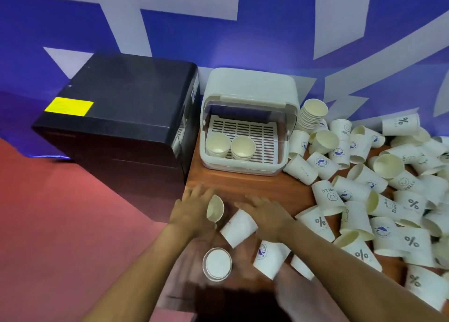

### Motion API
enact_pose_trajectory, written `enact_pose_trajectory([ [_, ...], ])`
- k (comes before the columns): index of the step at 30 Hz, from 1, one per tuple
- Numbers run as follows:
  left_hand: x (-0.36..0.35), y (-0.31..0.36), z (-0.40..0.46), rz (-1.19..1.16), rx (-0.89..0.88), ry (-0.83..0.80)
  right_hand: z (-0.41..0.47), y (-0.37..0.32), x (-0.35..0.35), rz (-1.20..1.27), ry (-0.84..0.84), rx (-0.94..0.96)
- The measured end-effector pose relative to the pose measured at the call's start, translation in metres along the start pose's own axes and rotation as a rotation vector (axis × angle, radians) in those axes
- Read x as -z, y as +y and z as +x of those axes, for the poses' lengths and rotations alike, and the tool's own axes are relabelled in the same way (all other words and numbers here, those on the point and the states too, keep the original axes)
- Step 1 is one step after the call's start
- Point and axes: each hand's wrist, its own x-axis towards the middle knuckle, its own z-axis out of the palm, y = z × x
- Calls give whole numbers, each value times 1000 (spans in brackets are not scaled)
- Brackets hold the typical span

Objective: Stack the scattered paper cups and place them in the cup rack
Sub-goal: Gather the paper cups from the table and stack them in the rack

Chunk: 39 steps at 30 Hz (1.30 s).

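Note:
The white cup rack point(243, 169) stands at the back of the wooden table point(245, 187) with its lid raised; two upright paper cups point(218, 145) sit at the front left of its slatted tray. My left hand point(194, 206) hovers in front of the rack with straight, blurred fingers, and a tilted cup point(215, 210) lies against its thumb side. My right hand point(266, 213) is flat, fingers straight, beside a white cup point(239, 227) on its side. An upside-down cup point(217, 264) and a blue-logo cup point(270, 258) lie nearer to me.
A nested cup stack point(312, 114) leans against the rack's right side. Many loose cups point(388, 200) cover the table's right half. A black box-shaped machine point(121, 117) stands left of the rack, beyond the table's left edge. Red floor lies to the left.

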Motion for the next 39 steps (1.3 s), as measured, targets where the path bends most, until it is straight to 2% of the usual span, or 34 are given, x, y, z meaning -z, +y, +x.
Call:
enact_pose_trajectory([
  [6,-15,3,-13,145,27,56,-2,-7,-22,-37,113,50],
  [17,-20,7,-12,23,28,137,-11,-7,-38,12,231,-14],
  [27,42,6,-7,-130,-107,343,-31,7,2,366,425,-235],
  [39,97,11,28,-168,-197,401,-17,8,71,423,577,-296],
])
